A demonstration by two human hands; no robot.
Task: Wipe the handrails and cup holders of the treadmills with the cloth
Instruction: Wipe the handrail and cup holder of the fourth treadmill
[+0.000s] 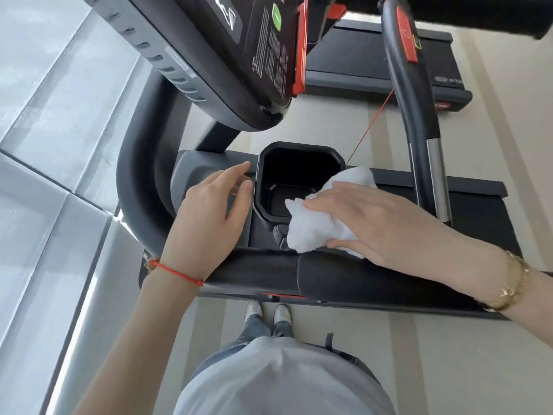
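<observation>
A black cup holder point(299, 157) with a deep square well sits in the treadmill's console tray. A bunched white cloth point(314, 229) lies over its right rim and front corner. My right hand point(374, 223) lies flat on the cloth with straight fingers, thumb under its lower edge. My left hand point(209, 211) rests with loose fingers on the grey tray just left of the cup holder, fingertips at its rim. The padded black front handrail point(344, 280) runs below both hands. A curved side handrail point(140, 187) rises at left.
The treadmill console point(227, 61) overhangs the tray at top. A second handrail point(419, 115) with a metal grip sensor stands at right, with a red safety cord beside it. Another treadmill deck point(374, 64) lies beyond. Glass panels lie to the left; my feet stand below the rail.
</observation>
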